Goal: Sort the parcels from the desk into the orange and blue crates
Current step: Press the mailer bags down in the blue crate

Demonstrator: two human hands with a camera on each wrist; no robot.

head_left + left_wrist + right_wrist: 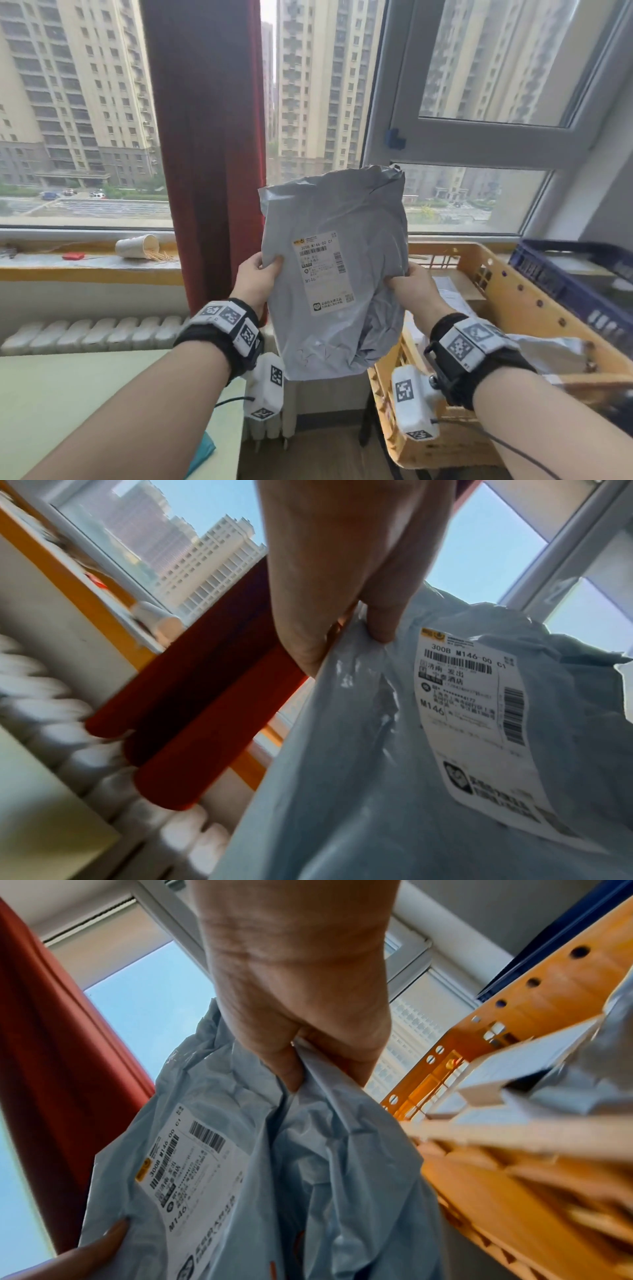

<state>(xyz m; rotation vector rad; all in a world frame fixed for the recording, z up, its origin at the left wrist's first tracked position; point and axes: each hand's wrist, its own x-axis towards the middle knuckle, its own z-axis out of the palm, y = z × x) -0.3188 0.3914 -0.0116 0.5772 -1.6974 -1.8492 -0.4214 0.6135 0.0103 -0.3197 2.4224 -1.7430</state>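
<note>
A grey plastic mailer parcel with a white shipping label hangs upright in front of the window, held by both hands. My left hand pinches its left edge, thumb on the front beside the label. My right hand grips the crumpled right edge. The wrist views show the same parcel pinched by the left hand and the right hand. The orange crate stands to the right and holds several parcels. The blue crate sits behind it at the far right.
A light green desk lies at lower left, with a white radiator behind it. A red curtain hangs beside the parcel. On the windowsill lie a tipped paper cup spilling sticks and a small red object.
</note>
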